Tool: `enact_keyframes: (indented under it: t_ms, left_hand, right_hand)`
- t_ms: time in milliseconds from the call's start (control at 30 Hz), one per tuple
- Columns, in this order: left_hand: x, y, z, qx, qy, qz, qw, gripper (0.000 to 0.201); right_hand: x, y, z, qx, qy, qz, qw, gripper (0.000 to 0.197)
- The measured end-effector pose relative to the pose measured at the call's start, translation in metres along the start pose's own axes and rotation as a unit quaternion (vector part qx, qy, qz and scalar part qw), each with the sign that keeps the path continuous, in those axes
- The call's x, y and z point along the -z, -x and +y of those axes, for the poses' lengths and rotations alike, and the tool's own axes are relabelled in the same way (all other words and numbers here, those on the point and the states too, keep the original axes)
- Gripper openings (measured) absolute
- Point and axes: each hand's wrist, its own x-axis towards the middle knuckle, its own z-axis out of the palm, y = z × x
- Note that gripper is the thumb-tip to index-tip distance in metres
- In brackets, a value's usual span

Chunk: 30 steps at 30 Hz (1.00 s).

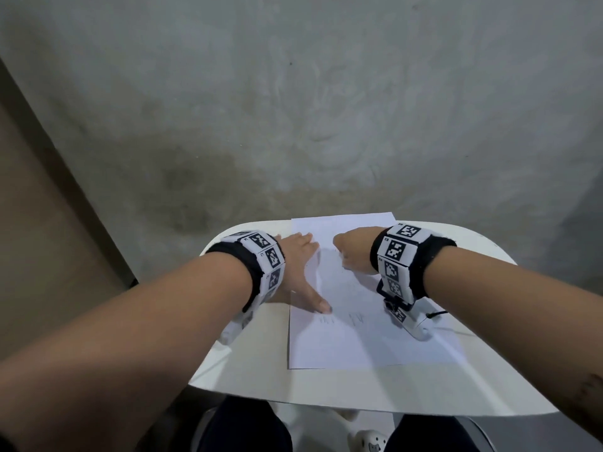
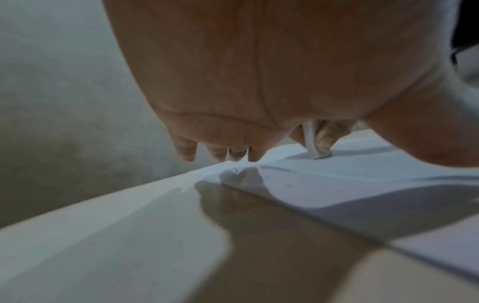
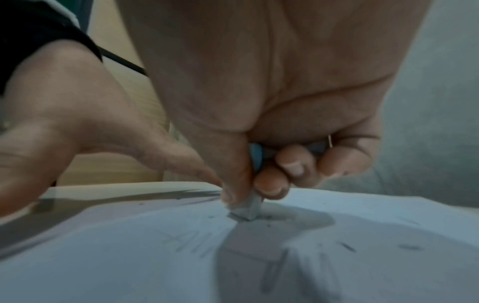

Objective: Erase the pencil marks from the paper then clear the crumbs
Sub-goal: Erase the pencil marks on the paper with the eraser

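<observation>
A white sheet of paper (image 1: 352, 340) lies on a small white table (image 1: 261, 383). Faint pencil marks (image 1: 339, 318) show near its middle, also seen as grey strokes (image 3: 186, 239) in the right wrist view. My right hand (image 1: 350, 256) pinches a white eraser (image 3: 246, 209) with a blue sleeve and presses its tip on the paper's far part. The same eraser (image 2: 314, 143) shows in the left wrist view. My left hand (image 1: 301, 272) lies flat, fingers spread, on the paper's left edge, thumb (image 1: 318, 303) by the marks. Dark crumbs (image 3: 268, 217) lie around the eraser tip.
The table's rounded edges (image 1: 208, 360) are close on all sides; the paper overhangs the far edge. A grey concrete floor (image 1: 293, 109) lies beyond. A thin cable (image 1: 437, 314) runs from my right wrist camera. My knees (image 1: 248, 429) are under the near edge.
</observation>
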Motion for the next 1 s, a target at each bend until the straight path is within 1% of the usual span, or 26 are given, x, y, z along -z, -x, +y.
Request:
enact_keyframes:
  t_ms: [67,133,200,267,333,367,400,500,533,633,667,733,767,800,867,900,933,1000]
  left_hand:
    - [0.001,-0.002,0.015,-0.022,0.019,0.016,0.999,0.131]
    - [-0.005,-0.003,0.025,-0.029,0.020,0.027,0.999,0.131]
    - [-0.008,-0.003,0.027,-0.028,0.033,0.029,0.999,0.131]
    - [-0.006,-0.001,0.028,-0.028,0.051,0.025,0.998,0.129]
    - [-0.004,0.000,0.030,-0.030,0.051,0.020,0.998,0.126]
    - [-0.004,0.000,0.030,-0.033,0.048,0.021,0.998,0.126]
    - [-0.005,0.000,0.029,-0.033,0.043,0.019,0.998,0.127]
    - [-0.008,-0.003,0.026,-0.032,0.026,0.012,0.999,0.130]
    - [-0.008,-0.003,0.026,-0.032,0.025,0.012,0.999,0.130]
    - [-0.007,-0.006,0.028,-0.034,0.033,0.013,0.999,0.130]
    - [-0.007,-0.007,0.027,-0.034,0.033,0.010,0.999,0.130]
    - [-0.008,-0.007,0.025,-0.031,0.027,0.005,0.999,0.131]
    - [-0.009,-0.007,0.025,-0.029,0.026,0.004,0.999,0.131]
    - [-0.010,-0.007,0.025,-0.029,0.025,0.005,0.999,0.130]
    - [-0.010,-0.008,0.027,-0.028,0.024,0.008,0.999,0.130]
    - [-0.010,-0.010,0.027,-0.028,0.027,0.010,0.999,0.131]
    - [-0.009,-0.011,0.026,-0.031,0.030,0.009,0.999,0.132]
    - [-0.010,-0.010,0.024,-0.033,0.028,0.006,0.999,0.132]
  right_hand:
    - [0.002,0.001,0.000,-0.005,-0.006,-0.022,1.000,0.019]
    - [0.003,0.001,0.001,-0.009,-0.023,-0.025,0.999,0.025]
    - [0.005,0.008,-0.002,0.000,-0.004,-0.040,0.999,0.032]
    - [0.005,0.018,-0.014,0.028,0.032,-0.055,0.998,0.038]
    - [0.001,0.029,-0.023,0.062,0.034,-0.062,0.996,0.043]
    - [0.001,0.032,-0.023,0.063,0.036,-0.064,0.995,0.044]
    - [0.002,0.030,-0.016,0.055,0.031,-0.060,0.996,0.042]
    - [0.010,0.021,0.000,-0.005,0.025,-0.030,0.999,0.030]
    - [0.008,0.019,-0.002,-0.007,0.040,-0.037,0.999,0.031]
    - [0.001,0.023,-0.018,0.037,0.050,-0.079,0.995,0.044]
    - [0.000,0.022,-0.015,0.041,0.036,-0.080,0.995,0.042]
    - [0.004,0.017,-0.001,0.011,0.025,-0.054,0.998,0.033]
    - [0.007,0.018,0.004,-0.007,0.039,-0.047,0.998,0.031]
    - [0.006,0.018,0.005,-0.010,0.052,-0.044,0.998,0.031]
    - [0.002,0.023,-0.008,0.034,0.077,-0.055,0.995,0.034]
    - [-0.002,0.028,-0.015,0.059,0.073,-0.063,0.994,0.036]
    - [-0.004,0.028,-0.015,0.063,0.051,-0.072,0.994,0.036]
    - [0.001,0.021,-0.002,0.025,0.022,-0.058,0.998,0.032]
